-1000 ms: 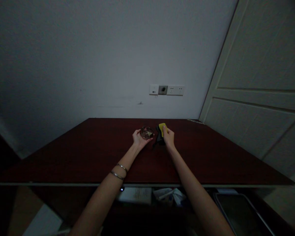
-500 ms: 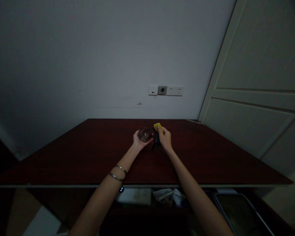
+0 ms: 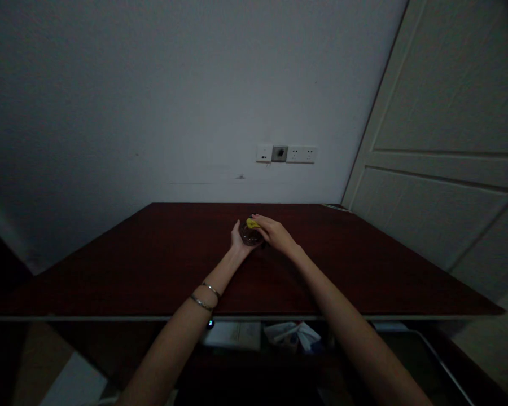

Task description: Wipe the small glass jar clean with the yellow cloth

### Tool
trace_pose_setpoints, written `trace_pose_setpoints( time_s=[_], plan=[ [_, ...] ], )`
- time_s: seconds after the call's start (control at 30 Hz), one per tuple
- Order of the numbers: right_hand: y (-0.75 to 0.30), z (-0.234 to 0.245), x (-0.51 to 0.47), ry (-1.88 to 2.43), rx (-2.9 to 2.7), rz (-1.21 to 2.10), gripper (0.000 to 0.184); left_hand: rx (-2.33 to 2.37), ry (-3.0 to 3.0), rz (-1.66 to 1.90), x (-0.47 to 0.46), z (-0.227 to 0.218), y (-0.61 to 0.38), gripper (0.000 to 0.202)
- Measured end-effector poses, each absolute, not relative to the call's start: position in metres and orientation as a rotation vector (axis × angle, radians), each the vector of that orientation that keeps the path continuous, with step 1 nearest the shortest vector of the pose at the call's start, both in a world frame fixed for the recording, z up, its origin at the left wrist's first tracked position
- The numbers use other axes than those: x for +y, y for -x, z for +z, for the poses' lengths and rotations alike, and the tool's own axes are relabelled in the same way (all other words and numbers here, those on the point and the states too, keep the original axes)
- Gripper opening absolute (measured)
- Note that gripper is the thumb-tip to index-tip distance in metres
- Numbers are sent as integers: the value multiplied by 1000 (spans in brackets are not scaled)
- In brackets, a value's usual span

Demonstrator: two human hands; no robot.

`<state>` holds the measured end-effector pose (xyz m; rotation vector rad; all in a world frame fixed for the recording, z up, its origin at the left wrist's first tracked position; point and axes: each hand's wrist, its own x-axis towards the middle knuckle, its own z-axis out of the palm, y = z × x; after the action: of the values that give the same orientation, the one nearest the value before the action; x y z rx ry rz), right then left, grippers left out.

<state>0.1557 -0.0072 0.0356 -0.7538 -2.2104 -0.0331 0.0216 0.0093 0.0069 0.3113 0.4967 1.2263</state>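
Over the far middle of the table, my left hand (image 3: 239, 239) cups a small, round, clear glass dish (image 3: 250, 237) from below and the left side. My right hand (image 3: 277, 234) reaches across from the right, its fingers bent around a yellow cloth (image 3: 252, 224). The cloth lies against the upper part of the dish, at its rim or just inside; I cannot tell which. Some dark material shows beside the yellow, partly hidden by my right fingers. Both hands are close together, and the right one covers part of the dish.
The dark red wooden table (image 3: 152, 265) runs back to a pale wall. Sockets (image 3: 294, 154) are set in the wall above it. A white panelled door (image 3: 440, 169) stands on the right. Below the tabletop sit a white box (image 3: 232, 336) and crumpled white packaging (image 3: 294, 335).
My right hand has moved left with the yellow cloth, from beside the glass dish onto it. My left hand keeps holding the dish in nearly the same place.
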Motion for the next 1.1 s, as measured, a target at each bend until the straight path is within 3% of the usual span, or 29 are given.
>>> trace_pose_setpoints(
  time_s=[0.37,0.73,1.1],
  plan=[
    [-135,5,-43,897,-2053,-248,32,418,-285,1502,11,5,-28,21],
    [-96,1,-68,828,-1944,-58,34,301,-347,1348,9,3,-19,40],
    [-139,34,-46,772,-1715,-50,31,419,-235,1355,15,6,-22,28]
  ],
)
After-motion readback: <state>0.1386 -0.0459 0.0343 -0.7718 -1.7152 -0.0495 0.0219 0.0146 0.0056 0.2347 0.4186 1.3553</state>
